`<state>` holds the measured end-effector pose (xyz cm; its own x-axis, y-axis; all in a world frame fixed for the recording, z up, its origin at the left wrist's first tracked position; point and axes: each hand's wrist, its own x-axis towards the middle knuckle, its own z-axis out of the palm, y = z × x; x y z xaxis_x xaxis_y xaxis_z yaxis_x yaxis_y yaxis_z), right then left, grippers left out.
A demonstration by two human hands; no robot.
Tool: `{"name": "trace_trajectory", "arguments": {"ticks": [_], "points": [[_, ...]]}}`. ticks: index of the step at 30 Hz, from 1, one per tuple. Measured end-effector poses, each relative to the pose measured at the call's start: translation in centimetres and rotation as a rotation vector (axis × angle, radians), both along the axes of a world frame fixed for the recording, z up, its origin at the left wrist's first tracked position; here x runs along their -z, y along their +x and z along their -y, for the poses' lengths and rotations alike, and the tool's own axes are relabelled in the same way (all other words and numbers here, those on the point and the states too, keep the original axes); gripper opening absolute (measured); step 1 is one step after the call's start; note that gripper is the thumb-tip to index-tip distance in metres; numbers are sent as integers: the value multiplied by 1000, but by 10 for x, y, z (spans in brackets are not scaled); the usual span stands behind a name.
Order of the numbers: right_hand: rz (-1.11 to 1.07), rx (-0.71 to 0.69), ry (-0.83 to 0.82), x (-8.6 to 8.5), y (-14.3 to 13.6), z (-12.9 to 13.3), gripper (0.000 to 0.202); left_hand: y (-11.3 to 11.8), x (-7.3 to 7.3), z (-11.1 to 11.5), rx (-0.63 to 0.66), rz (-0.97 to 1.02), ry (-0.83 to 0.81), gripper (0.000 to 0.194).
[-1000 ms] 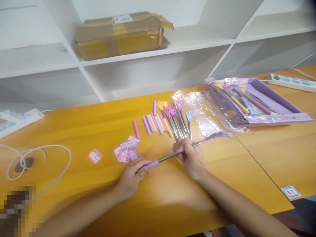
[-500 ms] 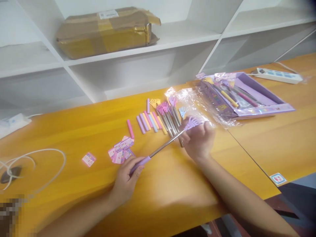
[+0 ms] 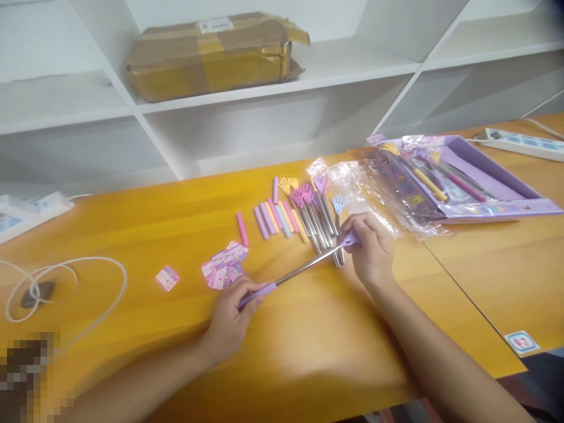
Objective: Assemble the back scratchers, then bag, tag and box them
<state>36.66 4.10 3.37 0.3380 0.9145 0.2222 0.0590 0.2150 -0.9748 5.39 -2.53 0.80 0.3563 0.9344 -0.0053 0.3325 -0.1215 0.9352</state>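
My left hand (image 3: 233, 317) is closed round the purple handle of a back scratcher (image 3: 306, 267), whose metal rod slants up to the right. At its other end, the fingers of my right hand (image 3: 370, 247) wrap the purple claw head, hiding most of it. Behind the rod lie several metal rods (image 3: 319, 226) with pink, yellow and purple claw heads, and one with a blue head (image 3: 339, 204). Left of them are loose coloured handle tubes (image 3: 273, 217) and a single pink tube (image 3: 242, 229). Printed labels (image 3: 224, 267) are piled near my left hand.
A purple display box (image 3: 502, 208) with wrapped scratchers stands at the right, beside clear plastic bags (image 3: 365, 188). One label (image 3: 168, 278) lies apart. White cable (image 3: 118, 294) loops at the left. Power strips (image 3: 524, 144) flank the table (image 3: 308, 364). A taped carton (image 3: 211, 59) sits on the shelf.
My right hand has closed over the purple claw head, which was showing against its spread fingers before. The view has shifted slightly, while my left hand keeps its hold on the handle.
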Motion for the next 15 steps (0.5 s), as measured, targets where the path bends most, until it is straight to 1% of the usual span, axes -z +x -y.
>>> {"name": "trace_trajectory", "arguments": {"ticks": [5,11,15], "points": [[74,1,5,3,-2,2,37,-2,-2,-2,-15,-16,67,26],[131,-11,-6,8,-9,8,36,-12,-2,-13,-26,-19,283,24],[159,-7,5,8,-12,11,35,-14,-2,-14,-27,-16,317,22]]}}
